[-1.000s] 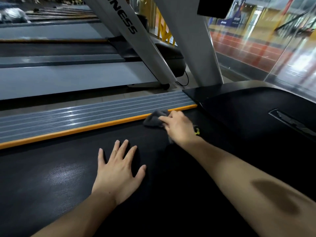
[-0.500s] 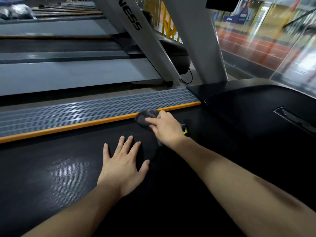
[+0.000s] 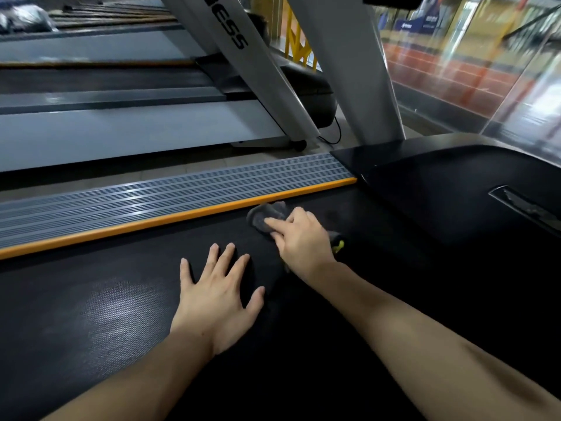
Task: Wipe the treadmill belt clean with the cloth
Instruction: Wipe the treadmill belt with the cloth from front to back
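Two hands — left (image 3: 217, 294), right (image 3: 303, 241); one cloth (image 3: 267, 216); one belt (image 3: 121, 299); one orange strip (image 3: 170, 218).

Black bumpy belt (image 3: 121, 314), dark grey cloth (image 3: 267, 217), orange strip (image 3: 170, 221), grey stripy side rail (image 3: 151, 196)

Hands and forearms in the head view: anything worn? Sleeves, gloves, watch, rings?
Nothing worn that shows. The left hand and right hand are bare, no gloves, and no rings on the fingers in view. Both forearms are bare to the frame edge: no sleeve, watch or band visible. A darker patch sits on the right forearm near the bottom right corner; shadow or mark, cannot tell.
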Demonstrator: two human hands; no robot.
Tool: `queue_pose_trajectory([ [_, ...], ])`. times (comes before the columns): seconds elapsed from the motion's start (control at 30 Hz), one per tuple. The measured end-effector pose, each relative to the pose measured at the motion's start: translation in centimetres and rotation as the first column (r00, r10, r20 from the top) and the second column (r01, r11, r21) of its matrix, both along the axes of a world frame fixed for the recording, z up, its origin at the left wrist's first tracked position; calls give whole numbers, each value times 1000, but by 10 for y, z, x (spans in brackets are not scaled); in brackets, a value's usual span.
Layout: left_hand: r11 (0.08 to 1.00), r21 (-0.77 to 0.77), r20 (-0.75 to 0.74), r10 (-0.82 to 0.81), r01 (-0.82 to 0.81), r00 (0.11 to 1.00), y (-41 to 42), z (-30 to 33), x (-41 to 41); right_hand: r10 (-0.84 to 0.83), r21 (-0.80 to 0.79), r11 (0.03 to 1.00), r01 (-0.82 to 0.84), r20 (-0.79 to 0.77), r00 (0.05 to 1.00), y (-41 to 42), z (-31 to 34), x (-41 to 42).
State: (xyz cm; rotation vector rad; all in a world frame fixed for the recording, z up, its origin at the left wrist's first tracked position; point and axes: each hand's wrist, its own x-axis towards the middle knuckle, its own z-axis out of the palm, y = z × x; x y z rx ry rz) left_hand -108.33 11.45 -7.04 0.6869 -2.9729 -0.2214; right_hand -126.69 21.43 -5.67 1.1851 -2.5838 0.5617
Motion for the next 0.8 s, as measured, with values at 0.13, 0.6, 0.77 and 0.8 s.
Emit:
queue_pose_trajectory([
  [0.13, 1000, -7, -9, -5, 5, 1000, -1, 0, 1, -116, 101, 987, 127, -111, 987, 38, 6, -59],
  [0.6, 1000, 4, -2, -13, 13, 1000, -2, 0, 1, 39, -6, 999, -39, -64, 997, 20, 3, 2],
  [0.77, 1000, 20, -26, -20, 20, 999, -2, 0, 2, -438, 125, 882, 455, -142, 888, 102, 15, -99],
  [0.8, 1000, 20, -28, -21, 22, 999, -2, 0, 2, -497, 95, 856, 508, -118, 859, 110, 14, -104],
])
